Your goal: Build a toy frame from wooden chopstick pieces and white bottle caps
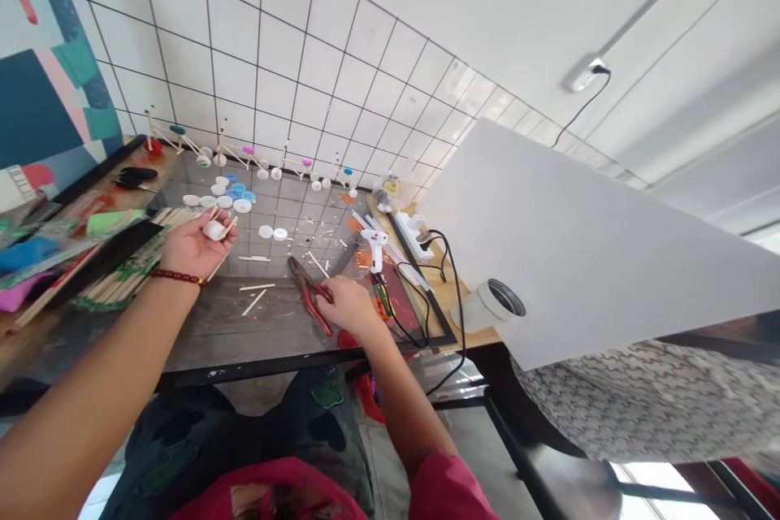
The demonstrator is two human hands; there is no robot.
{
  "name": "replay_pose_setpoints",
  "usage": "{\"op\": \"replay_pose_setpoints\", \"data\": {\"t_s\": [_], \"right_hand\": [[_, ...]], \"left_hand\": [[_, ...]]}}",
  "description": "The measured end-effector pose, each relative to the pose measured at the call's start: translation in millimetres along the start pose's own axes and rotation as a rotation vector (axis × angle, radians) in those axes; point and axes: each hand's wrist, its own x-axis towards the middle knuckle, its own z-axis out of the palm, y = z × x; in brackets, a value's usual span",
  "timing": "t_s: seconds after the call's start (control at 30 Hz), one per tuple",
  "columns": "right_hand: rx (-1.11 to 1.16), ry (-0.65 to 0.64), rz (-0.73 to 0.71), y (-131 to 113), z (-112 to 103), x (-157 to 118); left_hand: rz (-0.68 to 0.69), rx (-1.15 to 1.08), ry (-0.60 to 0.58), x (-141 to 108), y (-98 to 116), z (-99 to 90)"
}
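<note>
My left hand [193,248] is palm up over the left of the dark glass tabletop, its fingers curled around a white cap [214,230] and short wooden sticks. My right hand [346,305] is at the red-handled pliers [312,301], its fingers on one handle; the pliers lie on the glass with the jaws pointing away from me. Loose wooden sticks [254,302] lie between the hands. Two white caps [273,233] sit further back, and several white and blue caps [242,205] are grouped beyond my left hand.
A white glue gun [375,248] and a power strip [414,237] with black cables are on the right. Small stick-and-cap assemblies line the back edge. Bundled sticks [122,268] and coloured packets lie at left. A white cylinder [491,305] stands at the right edge.
</note>
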Motion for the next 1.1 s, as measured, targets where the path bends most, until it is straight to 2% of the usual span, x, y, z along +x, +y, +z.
{"op": "replay_pose_setpoints", "data": {"t_s": [0.17, 0.33, 0.47, 0.57, 0.73, 0.8, 0.87, 0.97, 1.1], "right_hand": [[0.068, 0.02, 0.029, 1.3, 7.2, 2.9], [0.104, 0.125, 0.217, 27.3, -2.5, -7.9], [0.02, 0.088, 0.317, 42.2, -7.2, -20.2], [-0.024, 0.045, 0.325, 43.1, -3.7, -23.0], [-0.071, 0.014, 0.311, 39.5, -4.9, -23.0], [-0.093, 0.028, 0.277, 36.1, -9.0, -21.6], [-0.09, 0.099, 0.219, 27.9, -11.8, -15.1], [0.004, 0.172, 0.12, 4.6, -10.0, 8.7], [0.105, 0.031, 0.083, -28.5, -4.0, 53.4]], "left_hand": [[0.002, 0.01, -0.026, 0.6, 1.2, -1.2], [0.018, -0.005, -0.043, -0.3, 3.8, -2.2], [0.009, 0.008, -0.005, 2.1, 0.8, -2.7], [-0.014, 0.026, 0.017, 4.0, -3.0, -3.2], [-0.033, 0.116, -0.02, -2.1, -7.2, 2.1], [-0.049, 0.167, -0.036, -6.5, -9.6, 5.7], [-0.072, 0.233, -0.057, -10.2, -13.8, 8.1], [-0.119, 0.347, -0.091, -13.1, -22.2, 8.8], [-0.147, 0.455, -0.113, -16.3, -31.1, 8.6]]}}
